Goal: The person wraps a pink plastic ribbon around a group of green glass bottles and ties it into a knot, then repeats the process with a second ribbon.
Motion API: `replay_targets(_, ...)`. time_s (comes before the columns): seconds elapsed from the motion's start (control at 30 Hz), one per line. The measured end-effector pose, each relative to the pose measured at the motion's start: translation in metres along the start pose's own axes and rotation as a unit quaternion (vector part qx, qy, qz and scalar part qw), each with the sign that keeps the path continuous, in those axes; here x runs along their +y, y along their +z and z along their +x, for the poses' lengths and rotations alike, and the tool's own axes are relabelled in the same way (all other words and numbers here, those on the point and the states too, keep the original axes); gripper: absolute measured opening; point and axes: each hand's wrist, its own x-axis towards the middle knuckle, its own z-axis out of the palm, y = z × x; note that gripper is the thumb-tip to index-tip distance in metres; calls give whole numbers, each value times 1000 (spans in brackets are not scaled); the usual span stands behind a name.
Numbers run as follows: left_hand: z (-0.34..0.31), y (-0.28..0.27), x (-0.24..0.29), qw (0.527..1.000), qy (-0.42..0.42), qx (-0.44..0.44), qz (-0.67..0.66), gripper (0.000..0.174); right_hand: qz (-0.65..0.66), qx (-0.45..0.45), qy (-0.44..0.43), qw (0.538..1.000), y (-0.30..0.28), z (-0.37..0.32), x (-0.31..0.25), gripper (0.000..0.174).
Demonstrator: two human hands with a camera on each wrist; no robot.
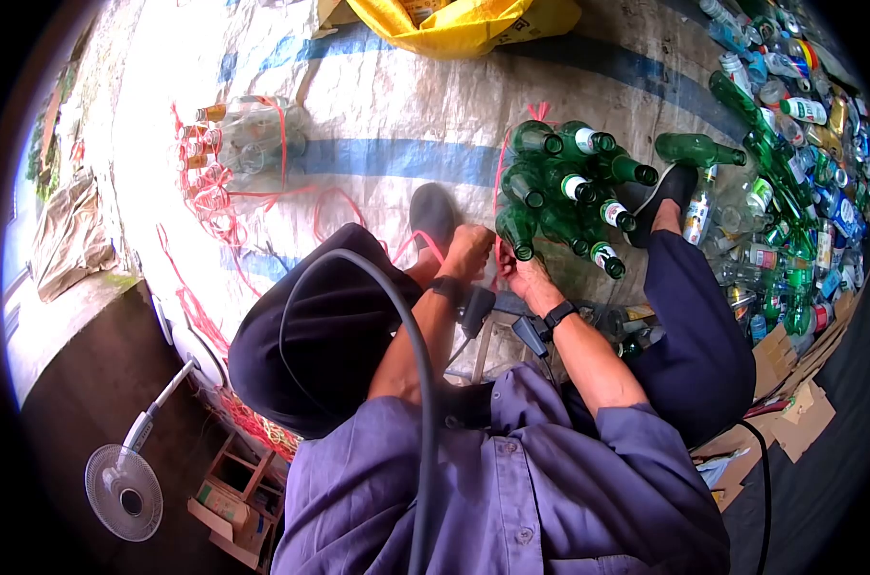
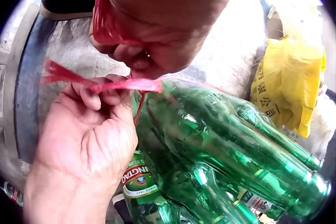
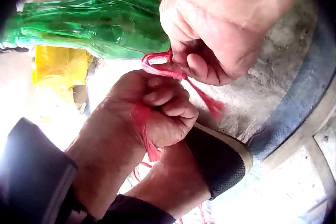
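Both hands meet at the near side of a bundle of green glass bottles (image 1: pixel 561 187), which lie with their necks toward the right leg. Pink plastic string (image 1: pixel 500 196) runs around the bundle. My left hand (image 1: pixel 468 251) is curled in a fist, and the string wraps across its palm in the right wrist view. My right hand (image 1: pixel 529 276) pinches the string beside the bottles; a short frayed tail (image 3: pixel 210 103) sticks out past its fingers. Between the two hands the string forms a small loop (image 3: pixel 152 65). A Tsingtao label (image 2: pixel 139 179) shows on one bottle.
A tied bundle of clear bottles (image 1: pixel 257 144) lies on the sheet at left, with loose pink string around it. One green bottle (image 1: pixel 694 149) lies apart near the right shoe. Many loose bottles (image 1: pixel 789 201) are heaped at right. A yellow sack (image 1: pixel 473 34) lies ahead.
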Motion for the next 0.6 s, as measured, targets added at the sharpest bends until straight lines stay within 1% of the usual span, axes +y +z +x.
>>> replay_targets(0.03, -4, -2, 19, 1000, 0, 0, 0, 2, 12, 22, 16, 1000, 4, -1, -2, 4)
replay_targets(0.07, -8, -3, 38, 998, -60, 3, 10, 3, 25, 44, 32, 998, 8, -3, -4, 5)
replay_targets(0.1, -11, -3, 53, 993, -119, 7, 21, 4, 24, 44, 33, 998, 2, 1, -1, 5)
replay_targets(0.13, -11, 0, 54, 993, -120, 7, 20, 4, 43, 39, 35, 998, -7, 7, 3, 6)
replay_targets(0.17, -10, 4, 55, 992, -19, 67, 103, 6, 61, 34, 38, 997, -15, 13, 7, 11)
replay_targets(0.2, -8, 7, 51, 971, 82, 126, 185, 12, 61, 34, 39, 997, -12, 13, 6, 11)
replay_targets(0.23, -6, 6, 44, 971, 81, 126, 184, 12, 72, 69, 29, 995, -8, 15, 6, 7)
replay_targets(0.27, -2, 6, 36, 980, 78, 144, 114, 11, 84, 104, 21, 991, -4, 15, 6, 2)
replay_targets(0.3, 2, 8, 22, 983, 74, 161, 42, 11, 84, 105, 22, 991, -17, 26, 11, 2)
replay_targets(0.33, 10, 7, 0, 984, 73, 160, 42, 11, 55, 95, -32, 993, -42, 46, 20, 3)
replay_targets(0.37, 20, 2, -26, 960, 2, 131, -249, 5, 25, 83, -86, 993, -56, 56, 24, 6)
replay_targets(0.4, 29, -5, -41, 848, -68, 92, -517, 17, 24, 83, -85, 993, -58, 56, 22, 6)
replay_targets(0.43, 32, -14, -25, 892, -20, -3, -451, 21, -236, 136, -147, 951, -55, 50, 18, 7)
replay_targets(0.47, 28, -18, -10, 892, -21, -3, -451, 21, -479, 178, -199, 836, -53, 42, 14, 10)
replay_targets(0.5, 23, -17, -3, 953, 46, 16, -299, 20, -628, 183, -228, 721, -22, 8, -3, 16)
replay_targets(0.53, 19, -16, 4, 984, 112, 35, -137, 18, -629, 184, -228, 720, -24, 10, 0, 16)
replay_targets(0.57, 17, -13, 11, 889, -23, 66, -452, 16, -634, 187, -221, 717, -24, 14, 2, 8)
replay_targets(0.6, 15, -11, 13, 890, -21, 66, -451, 16, -637, 191, -214, 715, -28, 19, 7, 9)
